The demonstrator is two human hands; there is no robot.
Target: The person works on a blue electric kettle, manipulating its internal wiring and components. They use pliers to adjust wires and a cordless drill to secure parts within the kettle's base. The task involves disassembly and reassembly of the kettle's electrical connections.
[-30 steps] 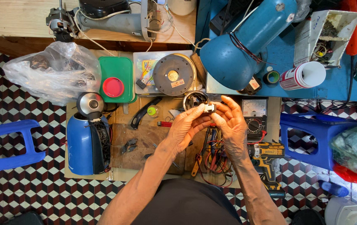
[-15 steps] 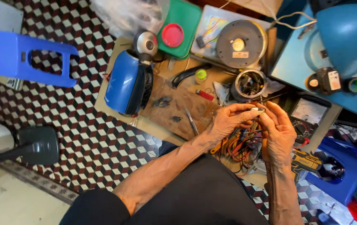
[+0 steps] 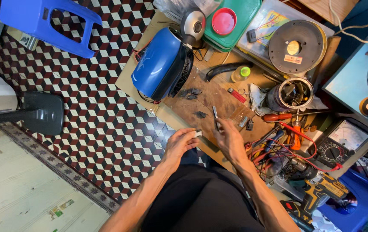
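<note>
Left hand (image 3: 179, 144) pinches a small white part (image 3: 198, 133); right hand (image 3: 229, 139) grips slim tweezers (image 3: 215, 117), their lower end hidden by its fingers.

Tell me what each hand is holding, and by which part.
Left hand: a small whitish part, pinched at its edge by the fingertips. Right hand: a thin metal tool, gripped at its lower end.

Wooden board (image 3: 218, 101) carries blue appliance housing (image 3: 160, 64), screwdrivers (image 3: 278, 117), multimeter (image 3: 340, 144).
</note>
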